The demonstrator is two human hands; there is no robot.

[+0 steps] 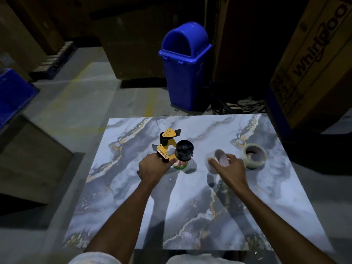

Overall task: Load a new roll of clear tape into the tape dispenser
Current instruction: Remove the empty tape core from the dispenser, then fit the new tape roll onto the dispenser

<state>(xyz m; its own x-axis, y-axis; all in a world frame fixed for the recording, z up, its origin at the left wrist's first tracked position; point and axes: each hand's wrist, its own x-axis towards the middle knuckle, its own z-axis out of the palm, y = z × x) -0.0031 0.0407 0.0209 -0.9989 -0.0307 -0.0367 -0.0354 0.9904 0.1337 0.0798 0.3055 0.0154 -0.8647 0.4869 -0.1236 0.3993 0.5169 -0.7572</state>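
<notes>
My left hand [152,168] is wrapped tight around the handle of the yellow tape dispenser [168,147], held up off the marbled surface [190,206], its black hub [184,150] bare and pointing toward me. My right hand [228,166] is gripping a new roll of clear tape [216,161], tilted on edge, just at three o'clock of the hub. A second roll [254,155] sits on the surface further out at three o'clock, untouched. So I'm at the mounting step, roll in hand but not yet on. Next I reckon I need to line its core up square with the hub and push it on, minding which way the tape unwinds.
</notes>
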